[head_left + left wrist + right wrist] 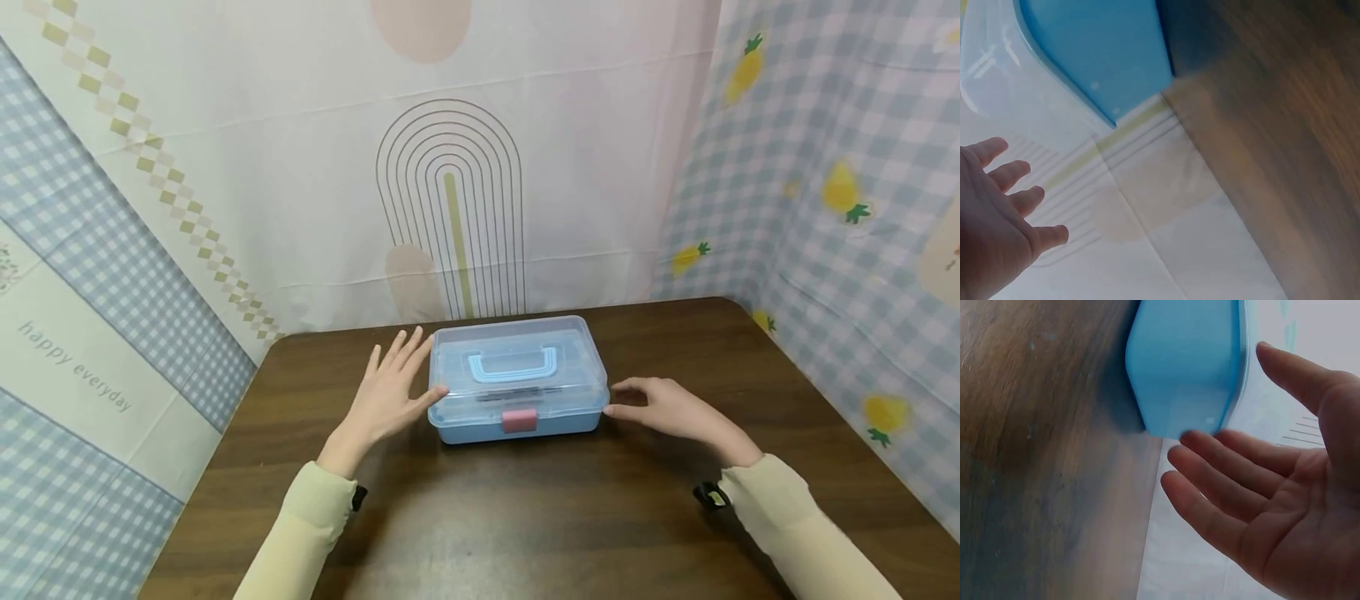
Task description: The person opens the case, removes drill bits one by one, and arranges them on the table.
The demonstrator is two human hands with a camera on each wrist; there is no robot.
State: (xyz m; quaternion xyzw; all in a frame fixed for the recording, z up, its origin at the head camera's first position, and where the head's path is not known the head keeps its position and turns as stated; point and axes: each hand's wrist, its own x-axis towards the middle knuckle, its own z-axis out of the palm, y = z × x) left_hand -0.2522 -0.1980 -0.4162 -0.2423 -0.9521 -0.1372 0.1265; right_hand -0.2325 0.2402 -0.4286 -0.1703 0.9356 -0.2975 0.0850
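A blue plastic storage box (480, 432) sits on the brown table, its clear lid (450, 350) down. On the lid lies a folded light-blue handle (513, 373), and a pink latch (519, 420) is at the front. Thin dark items show faintly through the lid. My left hand (386, 392) is at the box's left end, fingers spread and straight, thumb over the lid's front left corner. My right hand (663, 407) is beside the right end, fingers relaxed, fingertips right at the box's side. In the right wrist view its fingers (1229, 481) are loosely extended with nothing held.
The wooden table (510, 517) extends in front of the box and to both sides. A white patterned cloth (300, 167) hangs behind its back edge. Checked cloth with pineapples (840, 250) hangs on the right, and blue gingham cloth (135, 242) on the left.
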